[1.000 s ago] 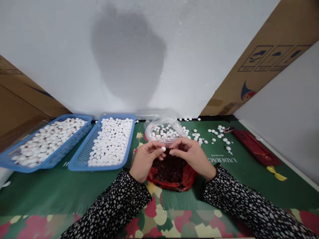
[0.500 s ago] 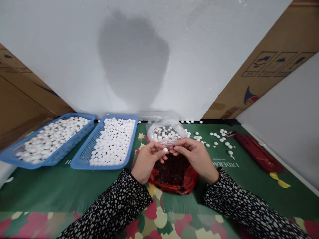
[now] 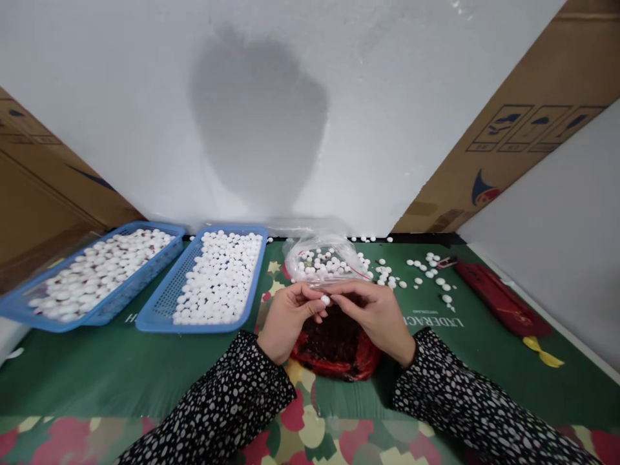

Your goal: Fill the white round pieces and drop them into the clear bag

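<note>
A white ball [image 3: 325, 300] is pinched by the left hand [image 3: 287, 316]; at three o'clock the right hand [image 3: 380, 313] is bunched, hold unclear.

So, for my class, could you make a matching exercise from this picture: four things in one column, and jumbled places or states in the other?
Things:
1. small white ball
2. red bag
3. clear bag
4. yellow strip

Places or states:
A. beside the near end of the dark red case
B. with white balls inside
C. at the fingertips of the left hand
D. open, with dark contents

Pairs: 1-C, 2-D, 3-B, 4-A
</note>
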